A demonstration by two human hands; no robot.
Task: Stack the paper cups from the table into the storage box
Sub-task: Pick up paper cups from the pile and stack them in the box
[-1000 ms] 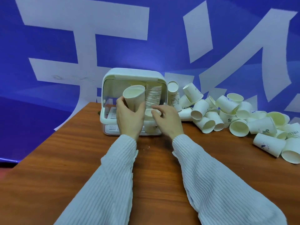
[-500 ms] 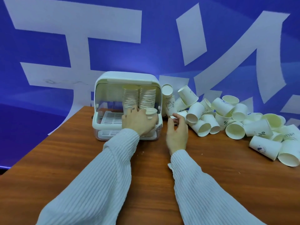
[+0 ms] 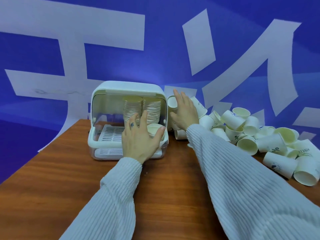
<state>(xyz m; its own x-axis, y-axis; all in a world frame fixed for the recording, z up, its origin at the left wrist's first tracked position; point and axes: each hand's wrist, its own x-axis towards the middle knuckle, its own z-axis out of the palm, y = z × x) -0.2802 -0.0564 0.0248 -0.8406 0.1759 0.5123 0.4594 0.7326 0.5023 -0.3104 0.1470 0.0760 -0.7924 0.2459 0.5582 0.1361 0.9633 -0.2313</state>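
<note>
Reaching into the open box (image 3: 129, 90) at frame centre, your left hand (image 3: 140, 137) spreads its fingers over a short cup (image 3: 154, 129) at the box's front right, thumb against its rim; that grip is loose and open, not closed around it. Behind it two tall stacks (image 3: 141, 110) of nested cups stand side by side inside the box. Your right hand (image 3: 184, 110) stretches past the box's right side, fingers extended and open, palm near a cup (image 3: 172, 103) lying mouth toward you; whether it touches is unclear. Loose cups (image 3: 259, 135) pile on the surface (image 3: 52, 179) at right of the frame.
</note>
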